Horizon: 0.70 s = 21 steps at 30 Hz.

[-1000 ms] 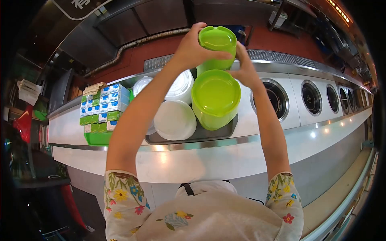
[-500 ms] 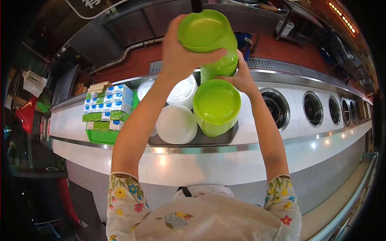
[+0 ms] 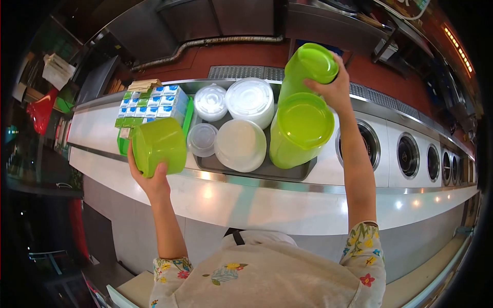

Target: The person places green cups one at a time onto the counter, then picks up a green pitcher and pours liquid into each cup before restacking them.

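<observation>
My left hand (image 3: 151, 179) grips a green plastic bowl (image 3: 163, 146), tilted on its side, at the left above the counter's front edge. It is apart from the other green bowls. At the back right of the grey tray (image 3: 285, 173), my right hand (image 3: 334, 87) is wrapped round the upper part of a green stack (image 3: 297, 77); its lower end is partly hidden. A second stack of green bowls (image 3: 303, 123) stands in front of it. To their left are stacks of white plastic containers (image 3: 250, 100) and clear-looking lids or tubs (image 3: 202, 138).
Small blue, white and green packs (image 3: 156, 105) are piled in a green tray (image 3: 189, 115) at the left, with a bundle of wooden sticks (image 3: 145, 84) on top. Round black-and-steel openings (image 3: 408, 154) line the counter (image 3: 231, 205) to the right.
My left hand has come left and down from the green stack, carrying a bowl away. My right hand has moved up to the rear stack. The camera view has shifted slightly.
</observation>
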{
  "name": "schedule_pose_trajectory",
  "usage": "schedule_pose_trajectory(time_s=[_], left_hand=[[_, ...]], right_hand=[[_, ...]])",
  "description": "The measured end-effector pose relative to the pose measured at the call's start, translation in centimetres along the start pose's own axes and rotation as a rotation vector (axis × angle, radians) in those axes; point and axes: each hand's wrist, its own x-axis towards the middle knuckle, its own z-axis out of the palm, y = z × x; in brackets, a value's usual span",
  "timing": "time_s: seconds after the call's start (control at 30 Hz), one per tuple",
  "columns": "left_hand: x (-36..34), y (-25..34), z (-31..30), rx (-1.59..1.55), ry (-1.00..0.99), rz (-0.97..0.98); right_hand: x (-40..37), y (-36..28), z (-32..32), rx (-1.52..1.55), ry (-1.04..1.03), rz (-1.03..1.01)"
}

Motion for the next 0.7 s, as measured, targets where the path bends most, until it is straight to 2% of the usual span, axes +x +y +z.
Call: schedule_pose_trajectory(time_s=[0.13,0.2,0.23,0.27,0.3,0.33,0.37,0.4,0.43,0.47,0.5,0.53,0.57,0.63,0.67,0.7], left_hand=[[-3.2,-1.3,-5.7,0.148,0.056,-0.040],[-5.3,-2.6,-8.6,0.243,0.072,-0.043],[-6.5,-3.4,-9.8,0.389,0.064,-0.107],[-8.3,-3.7,-12.3,0.547,0.076,-0.185],[-9.1,-4.6,-13.3,0.559,0.092,-0.195],[-9.7,-5.5,-14.2,0.521,0.095,-0.241],[-10.2,-6.6,-15.2,0.479,0.096,-0.286],[-10.7,-7.7,-16.4,0.482,0.106,-0.292],[-10.8,-8.9,-17.7,0.509,0.094,-0.307],[-10.9,-10.1,-19.1,0.535,0.079,-0.323],[-10.8,-11.3,-20.7,0.534,0.080,-0.331],[-10.7,-12.4,-22.2,0.568,0.044,-0.329],[-10.4,-13.2,-23.7,0.599,0.005,-0.326],[-9.2,-14.0,-26.4,0.642,-0.066,-0.313],[-8.5,-14.5,-27.7,0.687,-0.132,-0.293],[-8.0,-15.5,-29.1,0.681,-0.145,-0.301]], right_hand=[[1.1,-2.4,-1.5,0.032,0.086,-0.068],[1.1,-3.8,-3.1,-0.148,0.196,-0.079],[0.9,-4.5,-4.1,-0.046,0.229,-0.071],[-0.5,-8.8,-4.8,-0.018,0.307,-0.012],[-1.3,-9.1,-6.4,-0.179,0.394,-0.128],[-2.5,-10.2,-7.8,-0.184,0.431,-0.242],[-4.1,-10.3,-10.0,-0.137,0.449,-0.276],[-6.2,-10.1,-14.6,-0.264,0.390,-0.247],[-8.9,-10.6,-17.6,-0.545,0.465,-0.283],[-10.4,-6.5,-22.4,-0.547,0.460,-0.281],[-14.9,-9.0,-16.5,-0.395,0.415,-0.163],[-20.6,-10.5,-15.6,-0.246,0.370,-0.046],[-23.4,-11.7,-10.4,-0.097,0.326,0.071],[-29.4,-17.4,8.1,0.194,0.248,0.305],[-31.4,-18.0,13.7,0.338,0.211,0.421],[-30.6,-15.4,15.9,0.484,0.175,0.536]])
